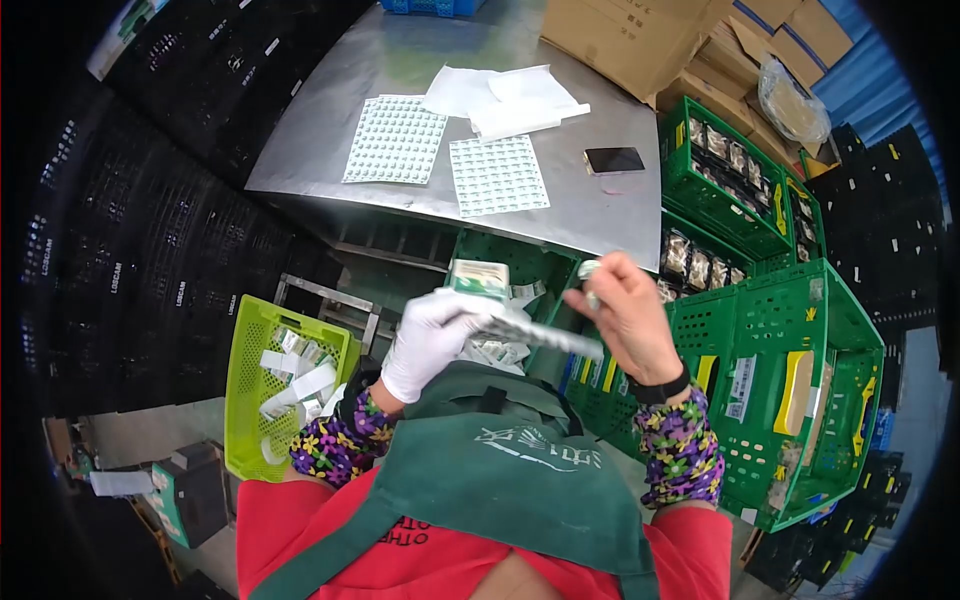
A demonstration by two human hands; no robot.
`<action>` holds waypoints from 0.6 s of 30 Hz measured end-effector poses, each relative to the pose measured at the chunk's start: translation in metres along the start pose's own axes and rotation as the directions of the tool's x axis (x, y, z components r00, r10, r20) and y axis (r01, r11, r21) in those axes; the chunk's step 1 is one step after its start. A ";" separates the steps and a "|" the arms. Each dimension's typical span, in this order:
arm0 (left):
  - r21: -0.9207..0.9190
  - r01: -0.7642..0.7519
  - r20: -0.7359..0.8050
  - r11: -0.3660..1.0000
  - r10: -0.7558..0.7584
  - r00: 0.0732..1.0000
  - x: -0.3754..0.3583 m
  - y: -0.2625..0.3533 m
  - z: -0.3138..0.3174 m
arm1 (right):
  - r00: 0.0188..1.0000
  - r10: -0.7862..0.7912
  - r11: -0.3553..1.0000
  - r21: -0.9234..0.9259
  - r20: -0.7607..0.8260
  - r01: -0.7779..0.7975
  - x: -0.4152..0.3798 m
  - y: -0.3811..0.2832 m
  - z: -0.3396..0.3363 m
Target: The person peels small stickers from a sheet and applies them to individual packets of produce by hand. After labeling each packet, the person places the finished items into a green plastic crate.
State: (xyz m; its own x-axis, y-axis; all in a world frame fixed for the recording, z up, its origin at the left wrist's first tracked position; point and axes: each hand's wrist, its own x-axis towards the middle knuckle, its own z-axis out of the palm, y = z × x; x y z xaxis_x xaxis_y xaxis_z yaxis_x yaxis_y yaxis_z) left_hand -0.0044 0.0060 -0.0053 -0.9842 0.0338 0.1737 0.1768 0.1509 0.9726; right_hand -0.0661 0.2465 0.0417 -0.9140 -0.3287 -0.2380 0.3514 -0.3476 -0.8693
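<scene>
Green apron bib (500, 470) fills the near edge, over a red top, with flowered sleeves either side.

Left hand (432, 338), in a white glove, is closed around one end of a flat, silvery sheet of small packets (530, 332), held almost edge-on to me above the apron. Right hand (625, 315), bare, is pinched shut on something small and pale at its fingertips, just above the sheet's right end; I cannot tell what it is, nor whether it touches the sheet. A small green-and-white carton (478, 278) sits just beyond the gloved fingers; whether it is held or resting in the crate behind, I cannot tell.

Risks as I judge them:
- Sheet is held at one end only and looks limp; it could sag or slip and drop into the dark green crate (530, 275) below.
- Small pinched item could be fumbled and lost among the loose white strips there.

Look of the sheet: thin, glossy, grey-silver, with a repeated printed pattern, too foreshortened to read.

Far off, the grey metal surface (340, 130) carries two green-dotted sheets (395, 140), white papers (505, 95) and a dark phone (613, 159). Lime basket (250, 390) of white strips lies near left; green crates (780, 400) stand right.
</scene>
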 end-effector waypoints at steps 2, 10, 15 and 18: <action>0.034 -0.021 0.099 0.999 0.017 0.995 -0.001 0.008 0.007 | 0.974 0.188 0.977 0.078 0.123 -0.199 0.004 -0.002 0.019; 0.171 -0.025 0.308 0.985 -0.030 0.951 -0.011 0.007 0.012 | 0.983 -0.155 0.988 -0.028 -0.096 0.153 0.057 0.013 0.032; 0.134 0.086 0.310 0.987 -0.124 0.943 -0.024 -0.005 0.015 | 0.986 -0.140 0.989 -0.071 -0.096 0.133 0.069 0.011 0.002; 0.112 -0.005 0.147 0.994 -0.011 0.989 -0.021 -0.005 0.017 | 0.985 -0.147 0.927 -0.360 -0.091 0.105 0.038 0.021 0.019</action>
State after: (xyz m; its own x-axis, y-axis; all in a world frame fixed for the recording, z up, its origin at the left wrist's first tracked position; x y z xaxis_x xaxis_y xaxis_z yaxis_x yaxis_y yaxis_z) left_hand 0.0160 0.0209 -0.0163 -0.9744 0.1774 0.1382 0.1819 0.2601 0.9483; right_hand -0.0896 0.2103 0.0222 -0.9702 -0.1932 -0.1464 0.1569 -0.0401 -0.9868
